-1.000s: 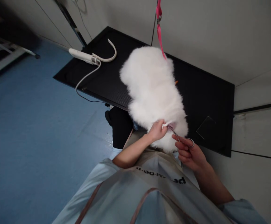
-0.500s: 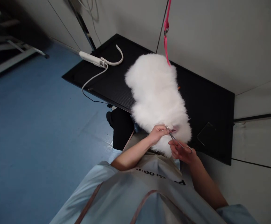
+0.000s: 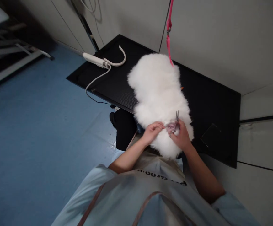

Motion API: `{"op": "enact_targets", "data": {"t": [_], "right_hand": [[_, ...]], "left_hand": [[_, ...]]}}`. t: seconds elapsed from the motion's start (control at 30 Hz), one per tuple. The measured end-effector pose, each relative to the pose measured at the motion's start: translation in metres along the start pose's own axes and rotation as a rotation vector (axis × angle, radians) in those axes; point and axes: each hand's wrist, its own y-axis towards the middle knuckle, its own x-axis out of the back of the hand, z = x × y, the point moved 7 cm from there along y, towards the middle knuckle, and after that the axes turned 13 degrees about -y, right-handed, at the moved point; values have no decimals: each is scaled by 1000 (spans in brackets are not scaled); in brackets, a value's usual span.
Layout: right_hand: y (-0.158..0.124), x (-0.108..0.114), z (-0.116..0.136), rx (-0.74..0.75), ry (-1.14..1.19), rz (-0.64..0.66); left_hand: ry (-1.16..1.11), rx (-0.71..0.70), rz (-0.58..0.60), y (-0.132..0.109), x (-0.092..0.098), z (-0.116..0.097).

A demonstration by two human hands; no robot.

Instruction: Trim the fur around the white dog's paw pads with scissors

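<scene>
A fluffy white animal (image 3: 158, 91) is on the black table (image 3: 211, 110), its near end close to my apron. My right hand (image 3: 181, 135) holds metal scissors (image 3: 177, 115), whose tips point away from me above the fur. A ring shows at that hand's finger and thumb, beside a pinkish bare patch (image 3: 171, 126) in the fur. On the patch's left side my left hand (image 3: 152, 131) is closed, fingertips pinched together at the fur; what they pinch is too small to make out.
A white corded device (image 3: 95, 60) with a curved arm lies at the table's back left. A pink strap (image 3: 168, 40) hangs down to the animal. A thin rectangular outline (image 3: 208, 135) shows on the table's right.
The scissors have turned from lying across the patch to pointing away from me. My right hand has moved up beside the patch, and my left hand has drawn slightly left. The view has shifted a little.
</scene>
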Motion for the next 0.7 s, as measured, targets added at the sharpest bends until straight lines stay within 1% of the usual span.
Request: {"op": "enact_targets", "data": {"t": [0.03,0.07,0.1,0.13,0.17,0.2,0.23,0.27,0.3,0.33,0.37,0.4,0.43,0.47,0.5,0.53,0.57,0.6,0.63,0.67,0.7], "right_hand": [[3,-9,-2,-5,-11,-22],[3,-15,-4,-17,-13,-46],[2,-19,-5,-28,-10,-63],[0,-22,-6,-36,-3,-70],[-3,-23,-5,-42,3,-76],[-5,-23,-4,-50,6,-87],[-7,-23,-2,-58,6,-99],[-7,-22,0,-66,4,-112],[-7,-22,4,-69,-1,-123],[-6,-22,8,-66,-7,-129],[-4,-23,14,-57,-15,-131],[-3,-24,20,-48,-22,-132],[-1,-25,25,-42,-31,-134],[0,-26,31,-42,-41,-137],[1,-27,36,-45,-52,-137],[2,-29,41,-46,-67,-137],[3,-32,46,-40,-86,-134],[3,-35,50,-26,-106,-131],[2,-38,54,-3,-125,-131],[1,-41,57,21,-139,-142],[-1,-43,57,36,-142,-162]], "left_hand": [[106,-56,-58,-8,27,-22],[196,-132,-205,-19,64,-50],[260,-165,-320,-33,103,-76],[294,-133,-397,-48,140,-98],[374,-78,-512,-63,179,-117],[480,12,-616,-77,215,-132],[603,110,-714,-90,246,-142],[728,200,-797,-100,270,-149],[838,273,-860,-106,289,-152],[916,328,-896,-108,301,-150],[959,358,-913,-104,308,-146],[984,366,-927,-97,309,-141],[1014,373,-941,-87,306,-136],[1041,357,-929,-74,296,-131],[1055,302,-888,-58,278,-127],[1057,245,-835,-42,255,-123],[1033,91,-686,-21,219,-121],[969,-88,-559,-6,180,-119],[895,-232,-393,7,137,-114],[822,-330,-210,16,95,-105],[766,-371,1,22,54,-91]]}}
